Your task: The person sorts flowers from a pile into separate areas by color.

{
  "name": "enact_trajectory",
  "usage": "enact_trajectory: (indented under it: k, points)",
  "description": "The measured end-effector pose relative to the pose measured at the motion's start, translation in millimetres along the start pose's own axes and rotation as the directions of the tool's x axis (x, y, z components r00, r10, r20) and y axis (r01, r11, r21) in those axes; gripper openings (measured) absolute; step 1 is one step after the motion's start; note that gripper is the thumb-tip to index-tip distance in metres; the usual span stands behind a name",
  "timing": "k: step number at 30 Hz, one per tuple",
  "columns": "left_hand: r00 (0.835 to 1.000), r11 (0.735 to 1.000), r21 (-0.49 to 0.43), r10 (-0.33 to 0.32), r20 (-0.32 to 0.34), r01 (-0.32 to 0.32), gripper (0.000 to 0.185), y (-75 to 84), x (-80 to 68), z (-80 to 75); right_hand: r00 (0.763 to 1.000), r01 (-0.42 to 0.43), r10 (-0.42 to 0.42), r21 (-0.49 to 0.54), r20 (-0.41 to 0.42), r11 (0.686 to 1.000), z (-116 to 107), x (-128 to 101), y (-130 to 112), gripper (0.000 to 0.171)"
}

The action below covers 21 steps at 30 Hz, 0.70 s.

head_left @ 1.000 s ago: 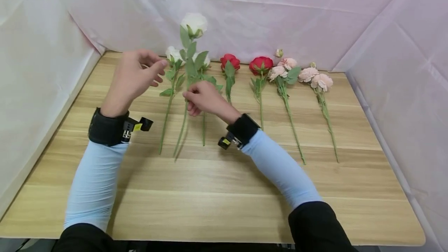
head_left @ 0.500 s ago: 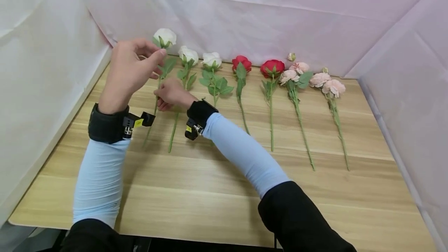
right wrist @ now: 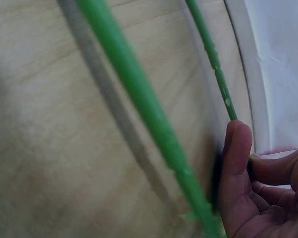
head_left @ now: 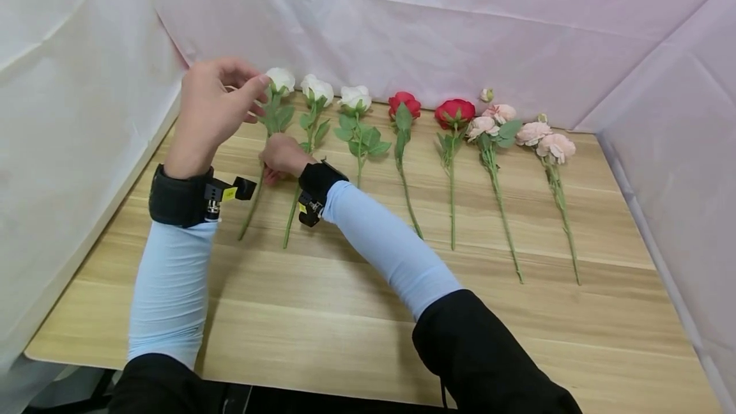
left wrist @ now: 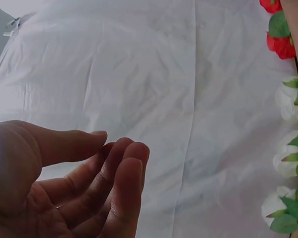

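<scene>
My right hand [head_left: 280, 155] pinches the green stem [right wrist: 216, 67] of a white rose [head_left: 280, 80] low over the wooden table [head_left: 356, 312], at the left end of a row of flowers. In the right wrist view the right hand [right wrist: 249, 158] has thumb and fingers closed on that thin stem. A second, blurred stem [right wrist: 139, 99] crosses nearer the camera. My left hand [head_left: 215, 104] hovers raised beside the rose's head, fingers loosely curled, holding nothing. The left wrist view shows the left hand [left wrist: 104, 158] with an empty palm.
Two more white roses [head_left: 317, 88] [head_left: 355, 97] lie to the right, then two red roses [head_left: 404, 105] [head_left: 455, 112] and two pink sprays [head_left: 496, 119] [head_left: 546, 139], stems pointing toward me. White sheeting [head_left: 69, 101] walls the table's left, back and right sides.
My right hand carried the white rose from above the middle of the white flowers to the far left and lowered it toward the table. The left hand stayed raised.
</scene>
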<state>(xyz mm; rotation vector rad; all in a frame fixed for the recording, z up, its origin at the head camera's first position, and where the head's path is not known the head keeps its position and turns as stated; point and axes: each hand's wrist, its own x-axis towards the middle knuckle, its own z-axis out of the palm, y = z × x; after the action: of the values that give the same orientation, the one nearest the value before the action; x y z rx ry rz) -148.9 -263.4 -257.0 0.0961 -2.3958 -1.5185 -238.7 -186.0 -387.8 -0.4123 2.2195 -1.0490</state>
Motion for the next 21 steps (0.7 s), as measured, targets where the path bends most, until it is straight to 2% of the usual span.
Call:
enact_trajectory:
  k: [6,10,14,21]
  points:
    - [0.999,0.999,0.009,-0.042,-0.031,0.042,0.019,-9.8,9.1,-9.8,1.0,0.027,-0.026,0.021,-0.005,0.999,3,-1,3,0.04]
    - [0.996,0.997,0.008,-0.08,-0.038,0.08,0.02,-16.9,15.1,-15.7,0.999,0.046,-0.046,-0.011,-0.002,0.999,2,-3,2,0.042]
    - [0.989,0.99,-0.026,-0.141,-0.044,0.14,0.018,-24.7,19.1,-21.4,0.998,0.058,-0.058,-0.043,0.002,0.997,4,-4,1,0.045]
    - [0.975,0.976,-0.071,-0.209,-0.072,0.204,0.008,-38.8,23.9,-35.3,0.998,0.065,-0.067,-0.081,-0.02,0.995,7,-2,1,0.045]
